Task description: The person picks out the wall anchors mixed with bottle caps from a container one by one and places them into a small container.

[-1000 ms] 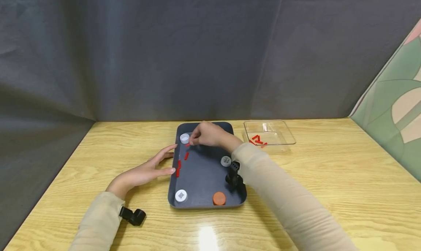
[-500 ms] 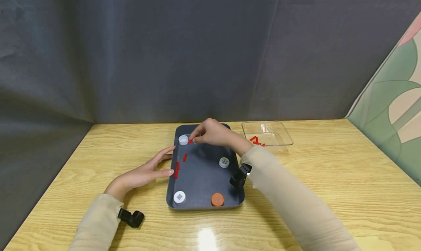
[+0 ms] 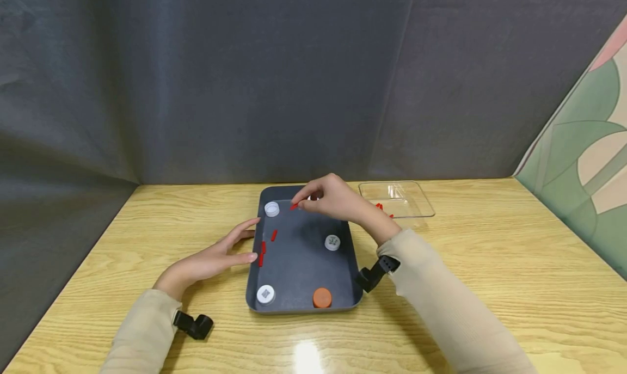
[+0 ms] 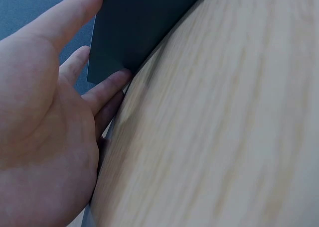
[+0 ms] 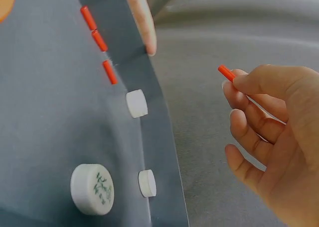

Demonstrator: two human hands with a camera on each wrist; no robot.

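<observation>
Between the thumb and forefinger of the right hand [image 3: 338, 198] a short, slim red stick [image 5: 225, 72] is pinched, raised over the far end of a dark grey rectangular tray [image 3: 299, 265]; its smooth, bright, straight-sided end juts past the fingertips, which hide the rest. Three more red sticks [image 3: 274, 235] lie in the tray by its left wall, two nearly end to end. The left hand [image 3: 210, 259] grasps nothing, its fingers loosely extended against that wall. Four round white caps lie in the tray: a hollow-side-up cap [image 3: 271, 209] at the far left, a plain cap [image 5: 149, 183] by the far wall, a green-marked cap [image 3: 332, 243] toward the right, a square-patterned cap [image 3: 265, 294] near left. One round orange cap [image 3: 322, 298] sits by the near wall. Farther right, a clear rectangular box [image 3: 415, 200] holds other red sticks, partly hidden and uncountable.
</observation>
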